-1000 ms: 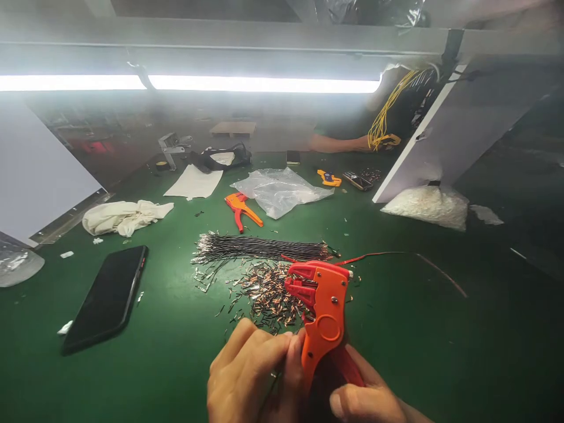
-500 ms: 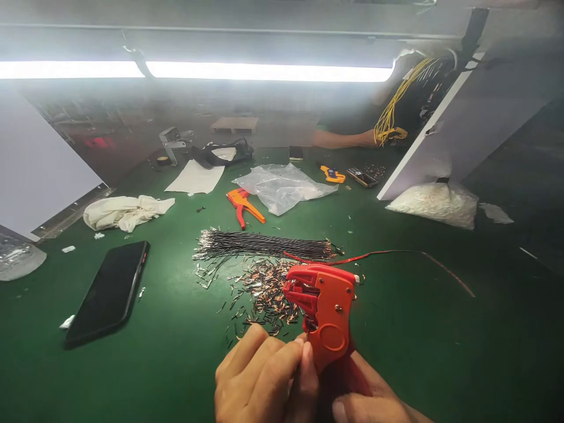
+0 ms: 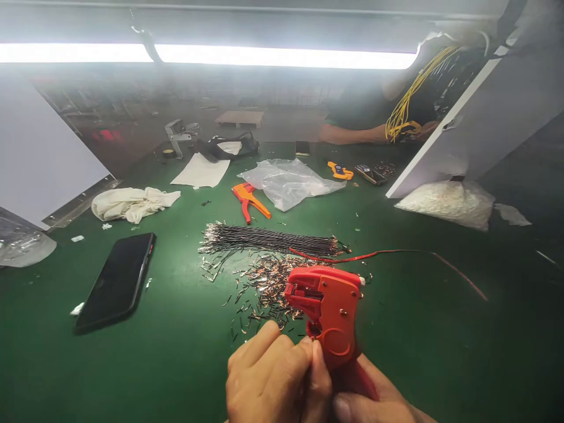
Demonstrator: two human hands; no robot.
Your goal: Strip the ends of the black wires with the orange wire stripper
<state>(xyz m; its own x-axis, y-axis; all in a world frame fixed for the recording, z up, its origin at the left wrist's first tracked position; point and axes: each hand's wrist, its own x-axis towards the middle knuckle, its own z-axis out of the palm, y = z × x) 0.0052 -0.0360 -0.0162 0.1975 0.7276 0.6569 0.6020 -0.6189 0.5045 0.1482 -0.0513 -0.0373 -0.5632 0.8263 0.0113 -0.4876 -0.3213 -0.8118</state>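
My right hand (image 3: 374, 393) is wrapped round the handle of a red and orange wire stripper (image 3: 339, 311), which stands upright with its jaws to the left. My left hand (image 3: 279, 373) is closed, thumb and forefinger pinched just below the small notch on the stripper's inner side. A short bit of dark wire shows at those fingertips; the rest of it is hidden by the hand. Behind the stripper lies a heap of short black wire offcuts (image 3: 268, 288) with coppery bits. Past the heap rests a bundle of black wires (image 3: 273, 239) with metal terminals at the left end.
A phone (image 3: 117, 279) and a white cloth (image 3: 132, 202) lie left. A second wire stripper (image 3: 250, 201) and a clear plastic bag (image 3: 291, 182) are farther back. A red strip (image 3: 374, 254) stretches right, near a filled bag (image 3: 452, 200). Across the table, another person's arm (image 3: 352, 135) is near yellow wires (image 3: 405, 106).
The view has shifted, so the table's things appear slightly farther right and most of them higher. Both hands keep their hold, with the left fingertips still close against the wire stripper.
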